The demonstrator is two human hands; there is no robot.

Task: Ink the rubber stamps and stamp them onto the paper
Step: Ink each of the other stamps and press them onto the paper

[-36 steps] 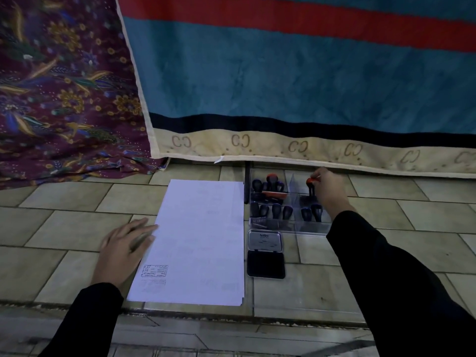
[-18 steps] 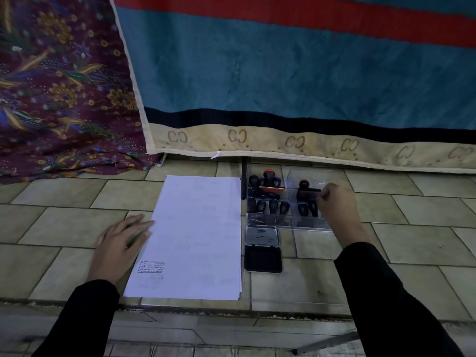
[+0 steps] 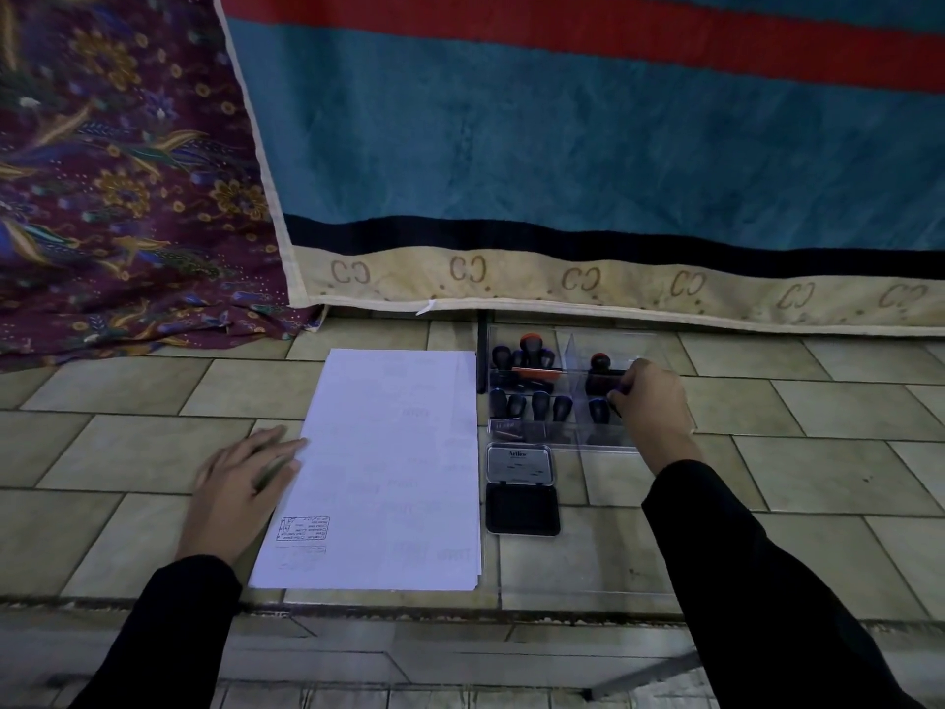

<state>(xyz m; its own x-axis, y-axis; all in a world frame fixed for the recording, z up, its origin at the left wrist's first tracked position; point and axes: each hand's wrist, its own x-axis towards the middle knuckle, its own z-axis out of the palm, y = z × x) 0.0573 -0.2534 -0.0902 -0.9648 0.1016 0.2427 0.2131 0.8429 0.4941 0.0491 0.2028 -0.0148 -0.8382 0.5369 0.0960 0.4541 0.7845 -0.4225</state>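
A stack of white paper (image 3: 388,468) lies on the tiled surface, with a boxed stamp print near its lower left corner. My left hand (image 3: 240,483) rests flat on the paper's left edge. An open black ink pad (image 3: 521,509) sits right of the paper, its lid (image 3: 519,464) folded back. Behind the pad stands a clear plastic tray (image 3: 567,437) holding several black-handled rubber stamps (image 3: 532,404), two of them with orange tops. My right hand (image 3: 652,406) reaches into the tray's right compartment. Its fingers curl round a small black stamp (image 3: 597,409) beside an orange-topped stamp (image 3: 599,373).
A hanging blue, red and cream cloth (image 3: 588,171) drops to the surface right behind the tray. A purple floral cloth (image 3: 117,197) bunches at the back left. The tiled surface's front edge (image 3: 460,603) runs just below the paper.
My right hand set the orange-topped stamp down in the tray's right compartment, then drew back slightly and lower onto a small black stamp. The left hand stayed on the paper.
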